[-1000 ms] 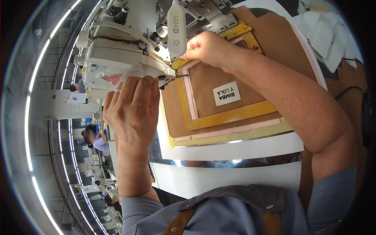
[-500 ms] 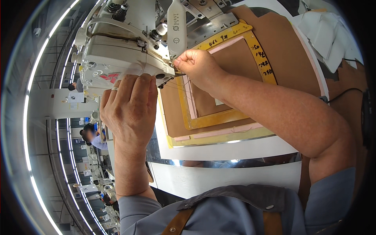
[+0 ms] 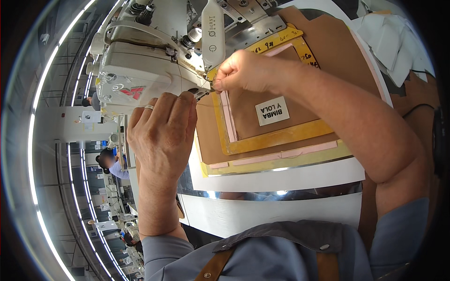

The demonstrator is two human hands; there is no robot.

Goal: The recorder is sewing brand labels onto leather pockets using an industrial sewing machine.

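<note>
A white sewing machine head (image 3: 140, 75) fills the upper left. From its face a fine dark thread (image 3: 181, 77) runs down to my left hand (image 3: 161, 129), which is closed with thumb and fingertips pinched on it. My right hand (image 3: 246, 72) is beside the needle end, its thumb and forefinger pinched together on what looks like the same thread; the needle is hidden. Under the hands lies a yellow template frame (image 3: 276, 136) around a brown sheet (image 3: 251, 100). A white printed label (image 3: 272, 111) sits inside the frame on the brown sheet.
A white lamp (image 3: 213, 35) hangs above my right fingertips. Metal clamp plates (image 3: 255, 33) hold the template's far edge. White sheets (image 3: 391, 42) and a black cable (image 3: 419, 107) lie at right. A co-worker (image 3: 112, 164) sits far left.
My right hand has moved slightly down and right from the machine face. My left hand has shifted a little right and down. The label inside the frame has come into full view.
</note>
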